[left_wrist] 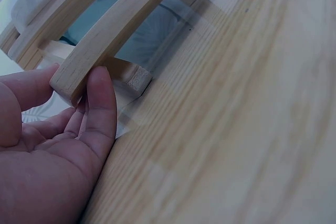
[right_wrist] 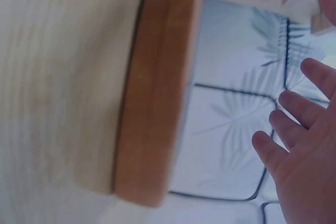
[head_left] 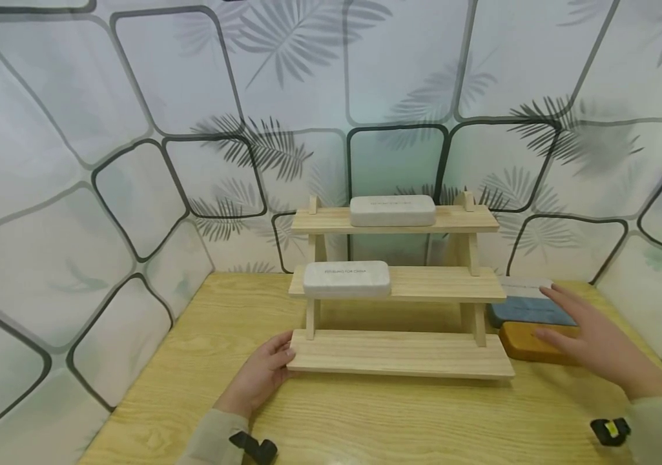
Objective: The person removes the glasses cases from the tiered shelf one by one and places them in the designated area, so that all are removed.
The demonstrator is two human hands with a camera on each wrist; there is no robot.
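A three-tier wooden shelf (head_left: 400,352) stands mid-table. One grey case (head_left: 391,210) lies on its top tier, another grey case (head_left: 346,279) on the middle tier. My left hand (head_left: 267,371) touches the left end of the bottom plank (left_wrist: 105,40); in the left wrist view the fingers (left_wrist: 102,98) lie straight against it. My right hand (head_left: 592,336) is open with spread fingers, hovering just over a brown case (head_left: 519,342) right of the shelf. The right wrist view shows that brown case (right_wrist: 152,93) beside my hand (right_wrist: 299,145), apart from it.
A blue case (head_left: 525,311) and a pale case (head_left: 525,284) lie behind the brown one. The wooden table (head_left: 365,420) meets leaf-patterned walls (head_left: 133,194) at the back and both sides. Black wrist mounts sit near the front edge.
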